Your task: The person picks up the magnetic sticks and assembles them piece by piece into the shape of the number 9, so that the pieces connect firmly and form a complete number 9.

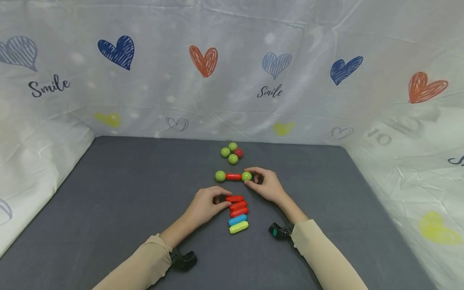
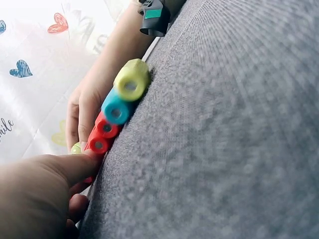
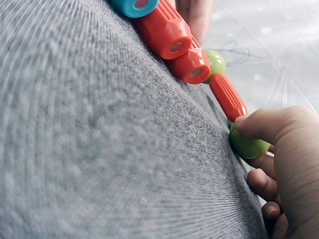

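On the dark cloth lies a red magnetic rod (image 1: 233, 176) with a green ball (image 1: 220, 176) at its left end and another green ball (image 1: 246, 176) at its right end. My right hand (image 1: 266, 185) pinches the right ball between thumb and fingers; the right wrist view shows the thumb on this ball (image 3: 248, 142), right by the rod's end. Nearer me is a row of loose rods. At its far end my left hand (image 1: 207, 205) pinches the left end of a red rod (image 1: 235, 198) between thumb and index finger. In the left wrist view, the thumb hides part of that rod.
Below the held rod lie two more red rods (image 1: 239, 212), a blue rod (image 1: 237, 220) and a yellow-green rod (image 1: 239, 227), side by side. Farther back sit several balls, green (image 1: 233, 159) and one red (image 1: 239, 152). A printed curtain (image 1: 232, 100) hangs behind the table (image 1: 145, 181).
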A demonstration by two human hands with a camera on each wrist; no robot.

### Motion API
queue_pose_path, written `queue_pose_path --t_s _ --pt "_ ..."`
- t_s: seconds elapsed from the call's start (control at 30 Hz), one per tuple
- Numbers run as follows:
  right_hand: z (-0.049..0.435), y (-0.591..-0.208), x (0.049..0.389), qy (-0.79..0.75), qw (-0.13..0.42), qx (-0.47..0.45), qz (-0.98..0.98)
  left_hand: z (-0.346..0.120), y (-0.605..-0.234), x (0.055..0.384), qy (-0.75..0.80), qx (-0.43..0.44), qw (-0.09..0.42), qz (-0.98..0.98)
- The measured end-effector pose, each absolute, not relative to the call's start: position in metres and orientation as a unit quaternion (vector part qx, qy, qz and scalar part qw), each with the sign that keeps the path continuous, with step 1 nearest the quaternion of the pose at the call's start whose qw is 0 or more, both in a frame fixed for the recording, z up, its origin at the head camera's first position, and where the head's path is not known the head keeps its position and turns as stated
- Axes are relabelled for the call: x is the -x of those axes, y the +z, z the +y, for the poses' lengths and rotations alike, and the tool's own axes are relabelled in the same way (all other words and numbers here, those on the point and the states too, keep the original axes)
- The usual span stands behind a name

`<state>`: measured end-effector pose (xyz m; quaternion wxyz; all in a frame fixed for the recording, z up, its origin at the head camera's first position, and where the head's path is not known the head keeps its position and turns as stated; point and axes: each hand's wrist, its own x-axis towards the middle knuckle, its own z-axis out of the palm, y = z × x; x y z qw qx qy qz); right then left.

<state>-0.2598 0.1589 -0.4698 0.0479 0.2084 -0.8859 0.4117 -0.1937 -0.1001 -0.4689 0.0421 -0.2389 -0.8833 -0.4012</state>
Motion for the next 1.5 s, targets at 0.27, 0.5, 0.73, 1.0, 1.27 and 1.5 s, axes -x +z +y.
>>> queue_pose_path --t_s 0.27,0.5,0.73,1.0,1.27,1.5 --pt "0.158 -0.469 0.26 0.412 0.05 -0.208 -0.886 -0.101 -0.468 0.194 -0.394 0.25 0.038 -0.884" --pt "0.158 -0.47 0.259 0.413 0.047 -0.211 -0.885 -0.102 -0.469 0.193 -0.391 0.253 0.046 -0.884" --pt "0.157 -0.472 0.259 0.414 0.05 -0.214 -0.883 -0.104 -0.465 0.19 -0.403 0.216 0.079 -0.886" --pt "0.159 -0.477 0.258 0.416 0.048 -0.216 -0.882 -0.135 -0.461 0.192 -0.415 0.14 0.157 -0.885" --pt "0.161 -0.472 0.259 0.418 0.052 -0.221 -0.88 -0.157 -0.464 0.195 -0.41 0.096 0.159 -0.893" --pt "0.161 -0.471 0.258 0.418 0.051 -0.221 -0.88 -0.154 -0.466 0.199 -0.413 0.091 0.151 -0.894"
